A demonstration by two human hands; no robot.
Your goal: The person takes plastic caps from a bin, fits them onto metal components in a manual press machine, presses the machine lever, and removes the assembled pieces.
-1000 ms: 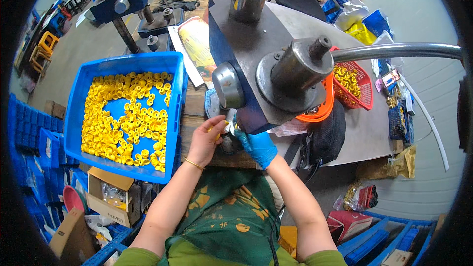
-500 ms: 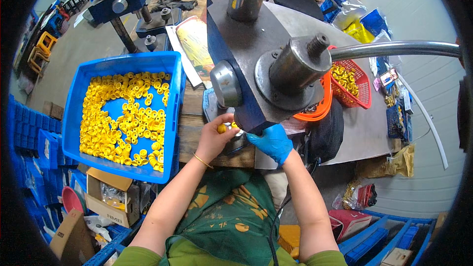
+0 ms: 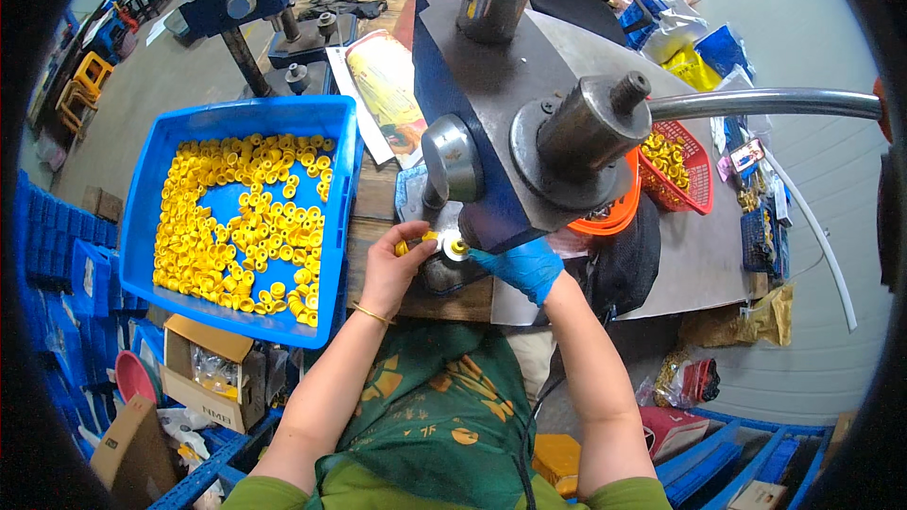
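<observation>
My left hand (image 3: pixel 392 264) sits just in front of the dark blue press (image 3: pixel 491 104), at its lower left corner. The fingers are curled around small yellow caps (image 3: pixel 404 247); one peeks out between thumb and forefinger, and I cannot tell how many more are inside the fist. A thin bracelet rings that wrist.

My right hand (image 3: pixel 520 266), in a blue glove, reaches in from the other side, directly under the press's front face. Its fingertips pinch a small round part with a silver rim and a yellow centre (image 3: pixel 456 247), held right at the base of the press, touching or nearly touching the tips of my left fingers. The rest of the glove's fingers are tucked under the press body, so I cannot see exactly how they lie.

To the left of the press, on the wooden bench, stands a big blue tray (image 3: pixel 151 179) with many more yellow caps scattered over its floor. To the right of the press, a red mesh basket (image 3: pixel 694 170) holds a pile of yellowish pieces, and an orange bowl (image 3: pixel 614 217) sits partly hidden beneath the press's round steel hub. A long steel lever (image 3: pixel 765 102) runs out from that hub toward the right. Behind the press, a printed sheet (image 3: pixel 383 85) lies flat on the bench.
</observation>
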